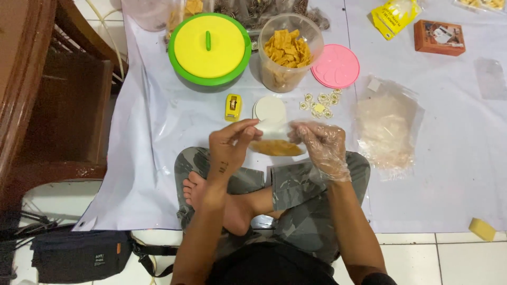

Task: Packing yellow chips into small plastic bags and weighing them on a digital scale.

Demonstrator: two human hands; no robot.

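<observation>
Both hands are pinching one small clear bag (pixel 275 142) of orange chips between them, above the person's crossed legs. Its long axis is running left to right, with the open top edge stretched between the two grips and the filled part hanging just below. The bare left hand (pixel 229 145) is closing its grip on the left corner; the gloved right hand (pixel 321 145) is closing on the right corner. Neither hand is nearer: the bag is lying midway between them.
</observation>
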